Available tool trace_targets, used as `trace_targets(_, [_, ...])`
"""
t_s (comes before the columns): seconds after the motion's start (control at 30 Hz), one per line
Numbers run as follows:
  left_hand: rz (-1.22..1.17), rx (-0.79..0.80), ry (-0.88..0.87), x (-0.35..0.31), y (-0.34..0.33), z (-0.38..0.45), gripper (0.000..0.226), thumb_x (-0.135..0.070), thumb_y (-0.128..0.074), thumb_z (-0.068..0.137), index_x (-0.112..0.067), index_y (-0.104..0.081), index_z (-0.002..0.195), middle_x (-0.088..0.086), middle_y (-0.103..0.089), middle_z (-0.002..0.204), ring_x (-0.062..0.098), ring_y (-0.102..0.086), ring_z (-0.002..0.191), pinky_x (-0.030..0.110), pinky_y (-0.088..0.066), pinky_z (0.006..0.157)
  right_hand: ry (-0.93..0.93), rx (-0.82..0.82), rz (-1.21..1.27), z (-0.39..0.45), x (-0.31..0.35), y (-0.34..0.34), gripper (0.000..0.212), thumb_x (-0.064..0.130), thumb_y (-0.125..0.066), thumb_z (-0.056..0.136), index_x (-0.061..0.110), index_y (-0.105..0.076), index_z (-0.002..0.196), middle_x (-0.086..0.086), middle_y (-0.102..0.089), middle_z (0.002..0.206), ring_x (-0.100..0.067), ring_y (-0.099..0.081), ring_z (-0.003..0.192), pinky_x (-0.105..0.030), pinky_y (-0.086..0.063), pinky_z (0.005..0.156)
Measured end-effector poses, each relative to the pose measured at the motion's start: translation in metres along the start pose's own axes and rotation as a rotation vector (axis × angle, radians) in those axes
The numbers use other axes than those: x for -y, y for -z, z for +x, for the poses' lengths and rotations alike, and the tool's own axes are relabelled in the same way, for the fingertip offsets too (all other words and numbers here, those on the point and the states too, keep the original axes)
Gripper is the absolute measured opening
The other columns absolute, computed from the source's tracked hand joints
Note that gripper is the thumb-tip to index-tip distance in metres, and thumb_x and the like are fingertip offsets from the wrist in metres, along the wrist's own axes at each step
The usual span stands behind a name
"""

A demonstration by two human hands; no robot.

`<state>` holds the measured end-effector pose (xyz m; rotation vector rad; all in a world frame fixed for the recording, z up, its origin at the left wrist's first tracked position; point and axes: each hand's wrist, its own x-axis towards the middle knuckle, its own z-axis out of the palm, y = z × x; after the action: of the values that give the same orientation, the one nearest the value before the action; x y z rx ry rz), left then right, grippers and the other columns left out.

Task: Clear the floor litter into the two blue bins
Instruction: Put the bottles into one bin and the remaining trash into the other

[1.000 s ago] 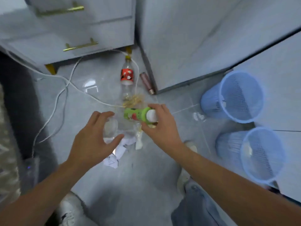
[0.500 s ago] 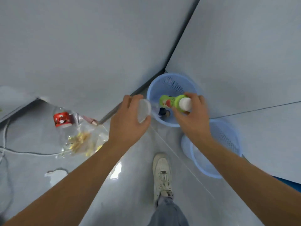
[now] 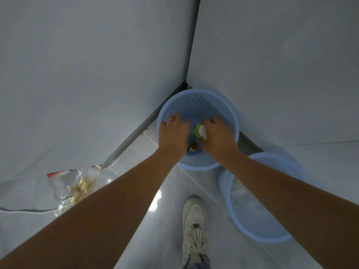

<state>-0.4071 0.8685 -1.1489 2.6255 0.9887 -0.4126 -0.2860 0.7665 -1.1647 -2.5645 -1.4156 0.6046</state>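
Two blue bins are seen on the floor in a corner formed by grey panels. The far bin (image 3: pixel 198 101), a perforated basket, is set right in the corner; the near bin (image 3: pixel 252 216) stands just beside it, to the right and closer to the person, with pale litter dimly seen inside.

Both hands are held over the mouth of the far bin. A green bottle (image 3: pixel 200 131) with a white end is gripped by the right hand (image 3: pixel 218 140), the fingers being curled round it; the bottle is pointed down into the bin. The left hand (image 3: pixel 173 135) is turned palm down above the bin's left half, with its fingers bent downward; what is held beneath it cannot be told, since the palm is hidden. A small brown, round item (image 3: pixel 193 146) is glimpsed at the bottom of the bin, between the two wrists.

More litter is left on the floor to the left, well apart from the bins: a clear plastic bag (image 3: pixel 77 187) with yellowish pieces inside, and a red-labelled object (image 3: pixel 58 173) partly hidden behind it, near the base of the left panel. A white cable (image 3: pixel 25 210) is laid along the floor at the left edge. One white shoe (image 3: pixel 195 228) is planted on the floor below the far bin, between the forearms.
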Motion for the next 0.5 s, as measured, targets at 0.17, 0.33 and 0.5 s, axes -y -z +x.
trace_targets(0.17, [-0.143, -0.065, -0.051, 0.002, 0.012, -0.027, 0.047, -0.021, -0.069, 0.083, -0.015, -0.058, 0.128, 0.011, -0.055, 0.128, 0.031, -0.052, 0.117, 0.042, -0.047, 0.082, 0.029, 0.016, -0.01, -0.012, 0.006, 0.004, 0.029, 0.025, -0.075, 0.081, 0.009, -0.063, 0.102, -0.016, -0.064, 0.101, -0.036, -0.062, 0.093, -0.042, -0.053, 0.072])
trace_targets(0.33, [-0.313, -0.211, -0.039, 0.049, 0.033, -0.116, 0.036, -0.018, -0.066, 0.088, -0.016, -0.061, 0.123, 0.007, -0.059, 0.12, 0.027, -0.058, 0.107, 0.038, -0.053, 0.075, 0.102, -0.087, 0.004, -0.063, 0.055, 0.032, 0.027, 0.02, -0.074, 0.084, 0.009, -0.064, 0.106, -0.011, -0.062, 0.105, -0.033, -0.057, 0.099, -0.046, -0.053, 0.074])
trace_targets(0.5, [-0.372, -0.237, 0.051, 0.112, 0.035, -0.238, 0.033, -0.021, -0.061, 0.09, -0.02, -0.062, 0.123, 0.003, -0.06, 0.117, 0.024, -0.058, 0.109, 0.037, -0.054, 0.079, 0.232, -0.18, 0.089, -0.128, 0.145, 0.029, 0.018, 0.018, -0.069, 0.086, 0.011, -0.065, 0.102, -0.007, -0.06, 0.097, -0.031, -0.058, 0.088, -0.04, -0.05, 0.07])
